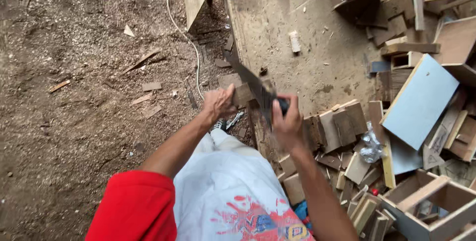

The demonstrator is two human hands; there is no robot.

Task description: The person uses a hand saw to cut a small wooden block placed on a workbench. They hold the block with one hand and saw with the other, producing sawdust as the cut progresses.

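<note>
Sawdust floor, scraps all over. Right hand (287, 122) is wrapped tight round the saw (255, 88) handle, left hand (218, 103) pins the block (243, 94) just beside the blade. Reckon a jump catches my thumb, or the block twists.

1. A handsaw (250, 80) with a dark, thin blade is held by its dark handle in the right hand (287, 122). The blade is tilted, running up and to the left from the handle, and appears slightly blurred.
2. A small brown wood block (243, 94) is gripped at its left end by the left hand (218, 103). It is crossed by the saw blade and lies at the edge of a dusty board (297, 13) on the floor.
</note>
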